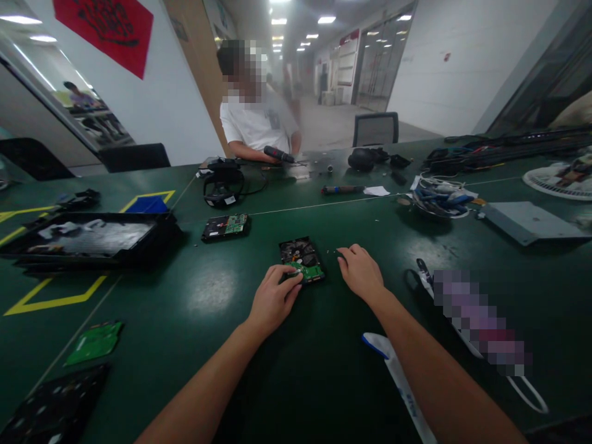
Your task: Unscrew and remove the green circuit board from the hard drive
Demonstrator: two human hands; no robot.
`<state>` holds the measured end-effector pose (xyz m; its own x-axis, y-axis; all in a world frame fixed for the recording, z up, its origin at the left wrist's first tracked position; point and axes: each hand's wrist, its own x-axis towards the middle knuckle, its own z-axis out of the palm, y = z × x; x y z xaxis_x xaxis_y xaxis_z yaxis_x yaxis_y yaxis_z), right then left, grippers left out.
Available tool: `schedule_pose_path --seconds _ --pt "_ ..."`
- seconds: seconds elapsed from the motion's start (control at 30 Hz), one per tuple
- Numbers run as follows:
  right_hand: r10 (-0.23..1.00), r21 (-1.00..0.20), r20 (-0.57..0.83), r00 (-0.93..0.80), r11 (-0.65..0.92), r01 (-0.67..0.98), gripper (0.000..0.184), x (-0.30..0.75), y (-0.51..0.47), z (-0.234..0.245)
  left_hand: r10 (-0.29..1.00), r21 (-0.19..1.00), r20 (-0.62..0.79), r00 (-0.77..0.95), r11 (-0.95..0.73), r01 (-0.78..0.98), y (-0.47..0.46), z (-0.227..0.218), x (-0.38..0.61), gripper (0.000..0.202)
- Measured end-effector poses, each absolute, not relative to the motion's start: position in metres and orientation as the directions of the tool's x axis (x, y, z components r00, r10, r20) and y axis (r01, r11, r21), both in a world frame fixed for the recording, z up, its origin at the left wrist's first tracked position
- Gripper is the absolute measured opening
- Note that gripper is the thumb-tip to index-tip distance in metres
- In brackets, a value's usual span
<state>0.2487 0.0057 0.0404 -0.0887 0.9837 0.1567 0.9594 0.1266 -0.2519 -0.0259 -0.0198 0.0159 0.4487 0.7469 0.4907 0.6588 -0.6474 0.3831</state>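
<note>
A black hard drive (300, 253) with a green circuit board on top lies on the dark green table (222, 290) in front of me. My left hand (274, 299) rests at its near left corner, fingers curled and touching the green board. My right hand (359, 270) lies on the table just right of the drive, fingers bent down onto the surface near some tiny specks, perhaps screws. What its fingertips hold, if anything, is hidden.
A second hard drive (226, 226) lies further back. A black tray (87, 240) stands at left, a loose green board (95, 342) near left. A person in a white shirt (256, 126) sits opposite with a screwdriver (279, 155). Cables (439, 197), a grey box (527, 222) and a lanyard (398, 376) lie right.
</note>
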Motion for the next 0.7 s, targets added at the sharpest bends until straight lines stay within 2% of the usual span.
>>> schedule_pose_path --seconds 0.33,0.47,0.6,0.7 --pt "0.987 -0.240 0.145 -0.071 0.105 0.965 0.049 0.247 0.003 0.048 0.771 0.344 0.497 0.399 -0.597 0.724 -0.026 0.011 -0.021 0.027" --pt "0.986 -0.221 0.146 -0.080 0.112 0.969 0.052 0.248 0.004 0.051 0.764 0.342 0.505 0.402 -0.604 0.720 -0.027 0.016 -0.018 0.022" --pt "0.987 -0.208 0.121 -0.110 0.133 0.969 0.054 0.248 0.008 0.052 0.791 0.395 0.536 0.296 -0.544 0.740 -0.023 0.016 -0.012 0.014" --pt "0.989 -0.219 0.098 -0.113 0.133 0.967 0.055 0.249 0.011 0.049 0.781 0.361 0.551 0.293 -0.540 0.760 -0.024 0.014 -0.008 0.015"
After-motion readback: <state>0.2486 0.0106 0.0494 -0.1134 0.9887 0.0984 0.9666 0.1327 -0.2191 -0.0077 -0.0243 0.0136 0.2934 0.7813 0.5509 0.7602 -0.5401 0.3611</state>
